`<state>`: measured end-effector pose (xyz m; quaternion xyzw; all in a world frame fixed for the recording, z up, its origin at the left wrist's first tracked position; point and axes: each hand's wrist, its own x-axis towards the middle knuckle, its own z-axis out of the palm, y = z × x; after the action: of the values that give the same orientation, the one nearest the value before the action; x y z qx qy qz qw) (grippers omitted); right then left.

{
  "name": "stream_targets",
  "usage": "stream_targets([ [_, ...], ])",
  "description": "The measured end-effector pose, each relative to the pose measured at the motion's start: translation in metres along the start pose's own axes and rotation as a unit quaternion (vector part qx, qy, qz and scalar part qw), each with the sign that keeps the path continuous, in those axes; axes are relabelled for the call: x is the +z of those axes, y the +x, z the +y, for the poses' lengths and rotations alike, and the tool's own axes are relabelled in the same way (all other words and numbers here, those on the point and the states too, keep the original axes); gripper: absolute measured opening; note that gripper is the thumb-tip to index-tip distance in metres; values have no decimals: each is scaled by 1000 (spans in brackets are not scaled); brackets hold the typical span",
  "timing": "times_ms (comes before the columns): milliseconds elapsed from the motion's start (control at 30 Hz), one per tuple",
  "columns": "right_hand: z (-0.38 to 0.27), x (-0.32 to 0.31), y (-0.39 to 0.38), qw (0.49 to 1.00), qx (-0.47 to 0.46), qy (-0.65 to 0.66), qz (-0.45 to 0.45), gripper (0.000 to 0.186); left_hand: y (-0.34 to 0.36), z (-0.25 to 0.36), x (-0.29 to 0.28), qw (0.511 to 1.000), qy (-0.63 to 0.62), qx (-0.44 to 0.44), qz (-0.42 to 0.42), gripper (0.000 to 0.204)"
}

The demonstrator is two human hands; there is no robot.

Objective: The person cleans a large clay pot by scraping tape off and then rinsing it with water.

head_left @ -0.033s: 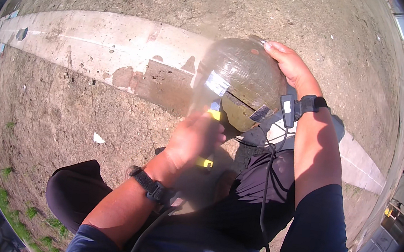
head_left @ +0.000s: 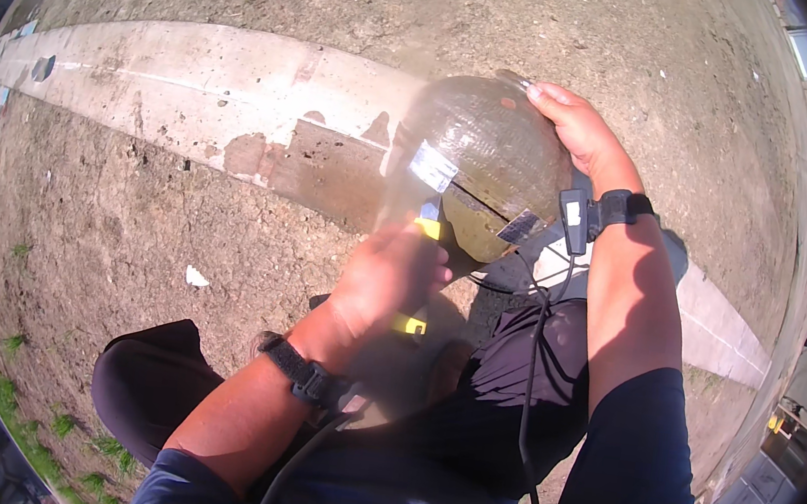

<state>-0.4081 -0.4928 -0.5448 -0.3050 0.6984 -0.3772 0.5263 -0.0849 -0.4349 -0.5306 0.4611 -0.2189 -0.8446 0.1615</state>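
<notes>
A large rounded olive-brown vessel (head_left: 499, 133), glossy and finely ribbed, stands in front of me; its exact kind is unclear. White labels (head_left: 434, 166) and a dark patterned label (head_left: 520, 227) are stuck on it, and a dark line runs across its near side. My right hand (head_left: 580, 128) grips its far right edge, thumb on top by a dark rim piece. My left hand (head_left: 386, 275) is closed around a yellow-handled tool (head_left: 429, 228), partly blurred. Its pale flat tip lies against the vessel's near side, below the white label. My fingers hide the middle of the handle.
A pale concrete strip (head_left: 184, 74) with damp patches crosses the bare dirt (head_left: 107, 206). Black cables (head_left: 529, 398) hang over my lap from wrist-strapped devices (head_left: 576, 223). My dark-trousered knees are close to the vessel. Grass (head_left: 60, 423) grows at the lower left.
</notes>
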Motion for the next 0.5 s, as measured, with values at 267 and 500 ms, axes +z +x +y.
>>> stream_targets([
  [267,0,-3,0,1000,11,-4,-15,41,1,-3,8,998,-53,-7,18,26],
  [500,-2,-2,0,999,5,2,-31,39,2,-7,7,999,-4,26,27,25],
])
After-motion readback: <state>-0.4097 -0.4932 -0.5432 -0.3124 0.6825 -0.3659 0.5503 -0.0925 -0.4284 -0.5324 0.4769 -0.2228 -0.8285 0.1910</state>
